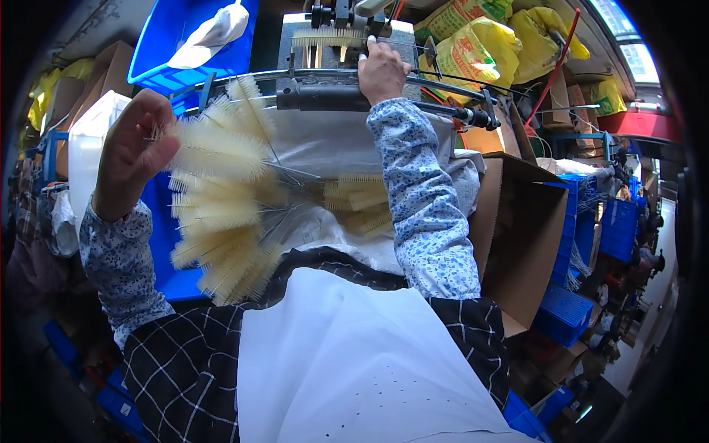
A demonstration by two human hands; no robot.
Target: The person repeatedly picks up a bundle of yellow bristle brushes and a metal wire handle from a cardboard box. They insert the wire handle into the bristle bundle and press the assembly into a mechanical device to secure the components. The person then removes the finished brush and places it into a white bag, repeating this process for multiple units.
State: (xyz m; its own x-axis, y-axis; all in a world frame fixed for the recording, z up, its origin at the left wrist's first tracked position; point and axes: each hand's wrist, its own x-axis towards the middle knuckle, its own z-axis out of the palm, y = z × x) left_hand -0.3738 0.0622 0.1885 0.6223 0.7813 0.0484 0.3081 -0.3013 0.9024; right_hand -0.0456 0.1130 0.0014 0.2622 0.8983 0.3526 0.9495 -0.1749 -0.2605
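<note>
My left hand [135, 151] is closed, fingertips pinching the bristly end of a cream bottle brush [218, 150], whose wire points right. Below it a fan of similar cream brushes [221, 229] lies on white cloth, wires toward the middle. My right hand [382, 70] reaches to the bench machine [347, 13] at the top, fingers curled next to its metal fitting; what they grip, if anything, is hidden. Just left of those fingers, a brush with cream bristles [325, 37] lies sideways in the machine. More brushes [358, 199] rest beside my right forearm.
A metal rail with a black sleeve [317, 96] crosses before the machine. The blue bin [166, 44] at upper left holds a white cloth item. An open cardboard box [524, 236] stands at right. Yellow bags [473, 55] sit behind, near a red rod [554, 66].
</note>
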